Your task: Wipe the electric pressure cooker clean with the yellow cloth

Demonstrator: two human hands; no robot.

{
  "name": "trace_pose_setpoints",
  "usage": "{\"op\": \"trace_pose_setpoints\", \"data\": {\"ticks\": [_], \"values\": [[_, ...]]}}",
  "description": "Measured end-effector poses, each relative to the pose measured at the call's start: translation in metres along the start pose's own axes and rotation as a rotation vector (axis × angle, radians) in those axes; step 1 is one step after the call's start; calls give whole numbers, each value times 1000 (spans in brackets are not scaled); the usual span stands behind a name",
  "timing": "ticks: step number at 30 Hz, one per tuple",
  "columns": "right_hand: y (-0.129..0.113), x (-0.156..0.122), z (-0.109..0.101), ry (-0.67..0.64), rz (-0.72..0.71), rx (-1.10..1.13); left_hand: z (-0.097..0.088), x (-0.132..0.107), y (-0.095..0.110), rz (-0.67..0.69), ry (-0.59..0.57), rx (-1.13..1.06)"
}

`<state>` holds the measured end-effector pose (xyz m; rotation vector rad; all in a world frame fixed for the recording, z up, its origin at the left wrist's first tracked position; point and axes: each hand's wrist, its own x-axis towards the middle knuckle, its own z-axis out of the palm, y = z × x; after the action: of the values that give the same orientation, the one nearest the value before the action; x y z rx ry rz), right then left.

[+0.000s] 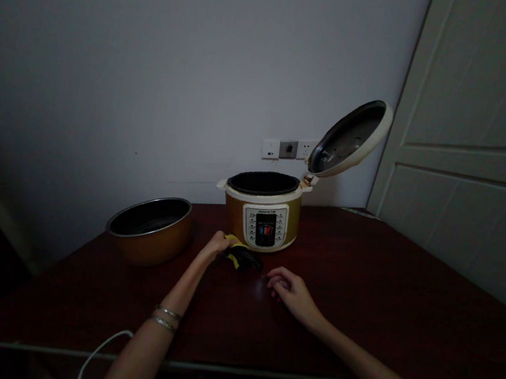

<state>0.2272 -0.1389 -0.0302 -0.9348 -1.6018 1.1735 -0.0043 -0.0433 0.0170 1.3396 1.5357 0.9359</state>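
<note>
My left hand (216, 244) is closed on a yellow and dark cloth-like thing (240, 255) that lies on the dark red table (359, 303) just in front of an electric cooker (265, 213). The cooker is gold and white, with a control panel on its front. Its lid (349, 139) stands tilted open to the right, and the inside looks dark. My right hand (292, 291) rests on the table a little right of the cloth, its fingers loosely curled and holding nothing. A gold inner pot (151, 228) with a dark inside sits on the table to the left.
A wall socket plate (288, 149) is on the wall behind the cooker. A white door (476, 157) stands at the right. A white cable (102, 347) hangs near the table's front edge. Two bangles (165, 318) are on my left wrist.
</note>
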Motion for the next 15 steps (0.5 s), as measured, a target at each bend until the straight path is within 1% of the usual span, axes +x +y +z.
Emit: {"op": "trace_pose_setpoints", "data": {"ticks": [2,5,6,8,9,10,12,13,15], "values": [[3,4,-3,49,15,37,8,-9,2,-10,-89,-19],[3,13,-10,148,29,103,17,-25,7,-13,-255,-47],[2,16,-11,164,38,116,19,-30,8,-7,-311,-60],[-3,20,-9,139,79,122,21,-38,12,18,-402,-102],[-7,21,-6,97,105,115,21,-41,14,34,-429,-132],[-10,22,-2,41,132,105,22,-44,17,48,-441,-164],[-17,22,9,-65,166,93,22,-49,20,80,-414,-226],[-19,22,13,-100,168,97,22,-51,22,95,-392,-256],[-23,22,18,-132,160,114,20,-53,24,118,-374,-312]]}}
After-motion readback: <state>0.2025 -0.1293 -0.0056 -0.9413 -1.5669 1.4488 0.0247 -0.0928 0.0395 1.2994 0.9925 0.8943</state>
